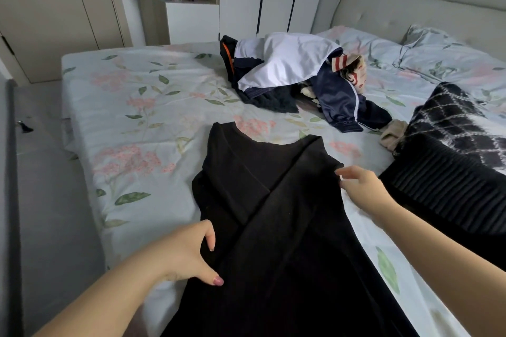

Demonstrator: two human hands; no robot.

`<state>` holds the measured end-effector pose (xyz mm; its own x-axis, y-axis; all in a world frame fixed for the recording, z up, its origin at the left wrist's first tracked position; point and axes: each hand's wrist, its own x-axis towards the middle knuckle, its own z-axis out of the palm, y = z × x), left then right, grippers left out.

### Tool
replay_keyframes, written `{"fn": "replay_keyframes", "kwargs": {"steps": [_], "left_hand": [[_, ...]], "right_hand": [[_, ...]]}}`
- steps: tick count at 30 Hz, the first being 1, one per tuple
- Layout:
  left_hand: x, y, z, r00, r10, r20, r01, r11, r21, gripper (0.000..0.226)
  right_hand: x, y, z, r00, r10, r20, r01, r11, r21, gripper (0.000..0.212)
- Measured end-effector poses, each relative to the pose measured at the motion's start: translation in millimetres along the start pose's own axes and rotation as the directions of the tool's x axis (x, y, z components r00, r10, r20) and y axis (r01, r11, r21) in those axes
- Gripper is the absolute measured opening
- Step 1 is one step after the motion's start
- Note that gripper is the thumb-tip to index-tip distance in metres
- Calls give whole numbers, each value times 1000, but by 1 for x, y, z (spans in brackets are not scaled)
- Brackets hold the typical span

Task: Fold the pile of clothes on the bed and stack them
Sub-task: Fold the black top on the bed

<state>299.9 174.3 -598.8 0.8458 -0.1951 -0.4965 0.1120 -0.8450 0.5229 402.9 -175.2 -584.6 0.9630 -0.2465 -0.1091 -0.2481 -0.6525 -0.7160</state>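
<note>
A long black garment lies flat on the bed, neckline away from me, both sleeves folded across its front. My left hand grips its left edge near the waist, thumb on top of the cloth. My right hand touches the right shoulder fold with loosely bent fingers; whether it pinches the cloth is unclear. Farther back lies the unfolded pile: a white and navy jacket, dark items and a red-striped piece.
A black and white knit garment lies at the right beside a beige cloth. The floral sheet shows to the left. The bed's left edge drops to the floor. Crumpled bedding lies by the headboard.
</note>
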Motion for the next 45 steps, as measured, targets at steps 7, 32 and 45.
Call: {"fn": "replay_keyframes", "kwargs": {"steps": [7, 32, 45], "left_hand": [[-17, 3, 12, 1000, -8, 15, 10, 991, -130, 73], [-97, -23, 57, 989, -147, 0, 106, 709, -697, 42], [-91, -9, 61, 985, -157, -77, 78, 787, -612, 36]], "right_hand": [[-121, 38, -26, 929, 230, 289, -156, 954, -257, 73], [-178, 87, -58, 958, 128, 257, -81, 979, -185, 60], [-168, 83, -46, 978, 19, 207, 42, 956, -289, 32]]}}
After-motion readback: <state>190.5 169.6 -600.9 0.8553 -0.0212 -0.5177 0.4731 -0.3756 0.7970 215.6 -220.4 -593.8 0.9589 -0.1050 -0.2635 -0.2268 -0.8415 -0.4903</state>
